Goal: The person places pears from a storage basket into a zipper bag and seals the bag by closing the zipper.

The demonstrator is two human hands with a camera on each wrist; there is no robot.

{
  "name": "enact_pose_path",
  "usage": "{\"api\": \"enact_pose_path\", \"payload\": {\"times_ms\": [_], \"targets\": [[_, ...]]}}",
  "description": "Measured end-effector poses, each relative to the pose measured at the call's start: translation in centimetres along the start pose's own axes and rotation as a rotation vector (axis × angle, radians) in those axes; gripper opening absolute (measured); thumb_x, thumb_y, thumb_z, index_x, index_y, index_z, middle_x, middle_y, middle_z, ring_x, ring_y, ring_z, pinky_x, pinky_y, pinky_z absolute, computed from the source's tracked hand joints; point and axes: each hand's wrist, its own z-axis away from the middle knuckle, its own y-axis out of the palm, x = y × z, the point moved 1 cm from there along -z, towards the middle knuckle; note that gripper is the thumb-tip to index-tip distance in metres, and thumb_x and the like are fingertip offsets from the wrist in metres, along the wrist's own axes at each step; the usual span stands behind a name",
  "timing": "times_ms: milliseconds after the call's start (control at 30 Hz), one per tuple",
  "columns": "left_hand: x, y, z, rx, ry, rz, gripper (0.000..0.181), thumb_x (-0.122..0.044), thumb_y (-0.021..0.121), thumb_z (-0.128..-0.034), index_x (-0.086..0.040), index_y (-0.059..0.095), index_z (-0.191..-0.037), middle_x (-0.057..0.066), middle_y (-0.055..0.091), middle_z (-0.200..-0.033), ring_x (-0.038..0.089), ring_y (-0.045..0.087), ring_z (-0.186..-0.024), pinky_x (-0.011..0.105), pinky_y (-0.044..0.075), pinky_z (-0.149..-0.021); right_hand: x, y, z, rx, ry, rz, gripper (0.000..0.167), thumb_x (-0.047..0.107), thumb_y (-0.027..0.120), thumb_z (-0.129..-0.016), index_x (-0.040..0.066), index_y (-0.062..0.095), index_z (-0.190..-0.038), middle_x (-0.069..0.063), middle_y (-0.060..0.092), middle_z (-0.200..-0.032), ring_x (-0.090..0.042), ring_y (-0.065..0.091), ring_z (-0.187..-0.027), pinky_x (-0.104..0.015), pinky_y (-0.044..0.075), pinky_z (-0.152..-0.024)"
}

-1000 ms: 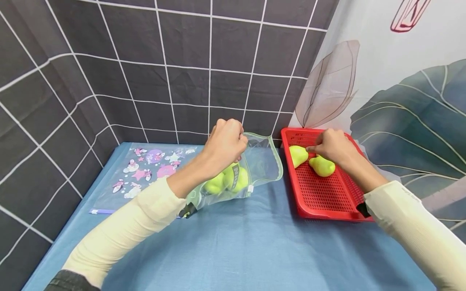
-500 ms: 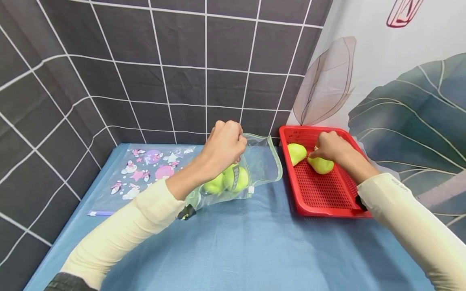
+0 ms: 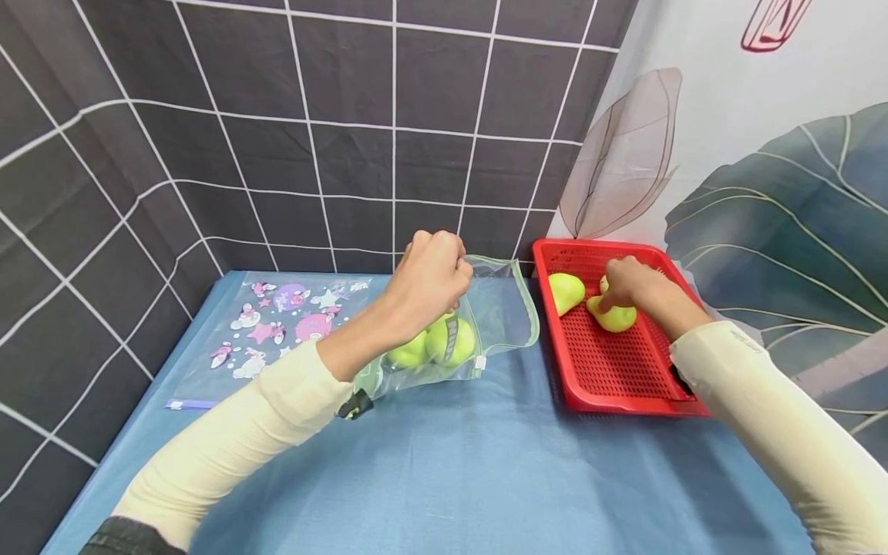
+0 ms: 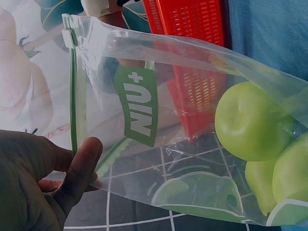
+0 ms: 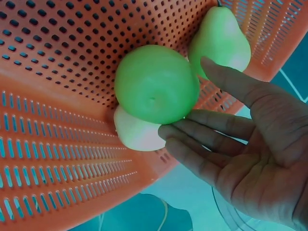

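My left hand (image 3: pixel 428 281) pinches the top edge of a clear zip bag (image 3: pixel 502 304) with green trim, thumb against fingers in the left wrist view. Several green pears (image 4: pixel 252 120) lie inside the bag. My right hand (image 3: pixel 634 285) is over a red plastic basket (image 3: pixel 600 405), its fingers extended and thumb apart in the right wrist view. Its fingertips are at the side of the middle pear (image 5: pixel 156 84), touching or nearly so. Another pear (image 5: pixel 139 130) lies partly hidden under that one, and a third pear (image 5: pixel 221 43) leans near the thumb.
A flat clear zip bag (image 3: pixel 260 331) with pink and purple prints lies on the blue tablecloth (image 3: pixel 444 470) at left. A dark tiled-pattern backdrop (image 3: pixel 333 154) rises behind the table; a leaf-print cloth (image 3: pixel 777 223) hangs right of it.
My right hand has come lower and closer to the middle pear, its thumb now over it. Another pear shows behind that hand. My left hand keeps its hold on the bag.
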Motion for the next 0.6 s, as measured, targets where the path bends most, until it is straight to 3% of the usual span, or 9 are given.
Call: {"api": "enact_pose_path", "payload": {"times_ms": [400, 533, 600], "targets": [[0.0, -0.1, 0.1, -0.011, 0.013, -0.011, 0.038, 0.004, 0.048, -0.0875, -0.018, 0.04, -0.057, -0.001, 0.06, -0.045, 0.008, 0.065, -0.042, 0.033, 0.049, -0.053, -0.2, 0.0, -0.3, 0.104, -0.014, -0.003, 0.051, 0.031, 0.101, -0.078, -0.004, 0.074, -0.101, -0.012, 0.068, -0.084, -0.032, 0.064, -0.084, -0.042, 0.064, -0.076], [0.1, -0.1, 0.2, 0.0, 0.01, -0.011, 0.039, 0.004, 0.049, -0.0883, -0.018, 0.041, -0.057, -0.002, 0.061, -0.046, 0.009, 0.066, -0.043, 0.034, 0.05, -0.053, -2.0, 1.3, -2.4, 0.096, -0.034, 0.006, 0.053, 0.04, 0.105, -0.072, 0.001, 0.074, -0.092, -0.01, 0.065, -0.079, -0.031, 0.061, -0.081, -0.041, 0.059, -0.073], [0.1, -0.1, 0.2, 0.006, 0.009, -0.013, 0.04, 0.004, 0.05, -0.0885, -0.018, 0.041, -0.057, -0.002, 0.062, -0.046, 0.009, 0.066, -0.042, 0.034, 0.051, -0.053, -3.9, 2.5, -4.4, 0.089, -0.054, 0.017, 0.054, 0.044, 0.106, -0.07, 0.004, 0.073, -0.087, -0.01, 0.063, -0.076, -0.032, 0.059, -0.079, -0.04, 0.055, -0.07]]}}
